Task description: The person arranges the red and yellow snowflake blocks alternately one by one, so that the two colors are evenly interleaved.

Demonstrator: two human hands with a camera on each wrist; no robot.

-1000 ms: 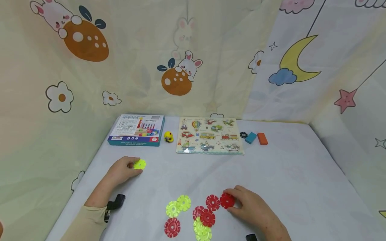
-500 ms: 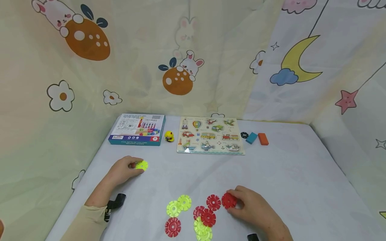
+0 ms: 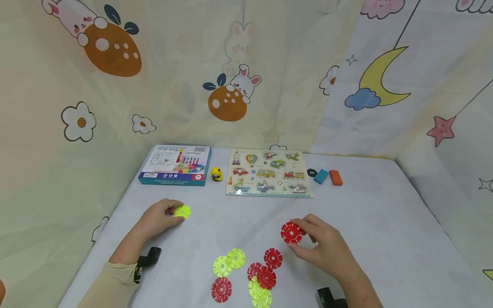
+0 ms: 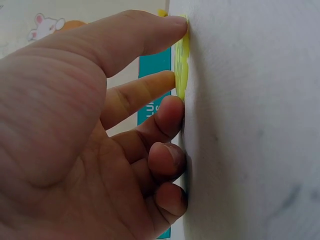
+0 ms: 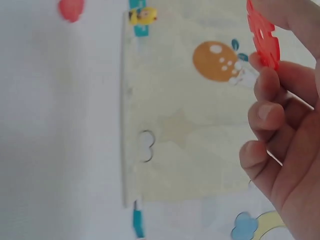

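Between thumb and fingers, my right hand (image 3: 321, 244) pinches a red notched disc (image 3: 291, 233) by its edge. In the right wrist view that red disc (image 5: 263, 37) stands edge-on, raised off the table. My left hand (image 3: 158, 218) rests on the table at the left and pinches a yellow-green notched disc (image 3: 182, 211). The left wrist view shows this yellow-green disc (image 4: 182, 62) close to the cloth. Nearer me lie several more discs: a yellow-green pair (image 3: 229, 262), a single red disc (image 3: 221, 289), and a group of red discs (image 3: 266, 277) beside overlapping yellow-green ones (image 3: 259, 294).
Along the back stand a boxed set (image 3: 175, 165), a small yellow duck toy (image 3: 216, 174) and a picture puzzle board (image 3: 269, 173). Right of the board are a black round piece (image 3: 311, 172), a blue block (image 3: 321, 176) and an orange block (image 3: 336, 178). Printed cloth walls surround the table.
My right hand has raised the red disc off the table and moved it away from me, apart from the other red discs. The left hand stays in place with its yellow-green disc.
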